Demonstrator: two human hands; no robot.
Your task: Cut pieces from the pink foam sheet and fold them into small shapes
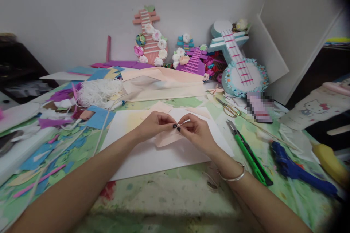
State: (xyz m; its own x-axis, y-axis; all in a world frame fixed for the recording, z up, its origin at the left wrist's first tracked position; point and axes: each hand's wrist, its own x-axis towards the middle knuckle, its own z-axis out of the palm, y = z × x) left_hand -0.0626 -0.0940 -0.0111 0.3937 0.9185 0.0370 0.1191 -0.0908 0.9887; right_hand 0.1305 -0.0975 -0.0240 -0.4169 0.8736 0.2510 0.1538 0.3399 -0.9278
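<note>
Both my hands meet over a white board [131,164] on the table. My left hand [155,123] pinches the top edge of a small piece of peach crepe paper [167,139] between thumb and forefinger. From the other side, my right hand [195,131] grips the same edge, its thumb almost touching the left one. The paper hangs down below the fingertips, slightly creased. Behind my hands, more peach paper scraps [161,107] lie on the board's far edge. A larger folded sheet of peach paper [164,89] rests farther back.
To the right lie a green utility knife [248,156], scissors [229,109], a blue glue gun [300,171] and a cup [314,107]. Coloured scraps and white shredded paper [100,93] cover the left. Decorated instrument models [243,69] lean at the back wall.
</note>
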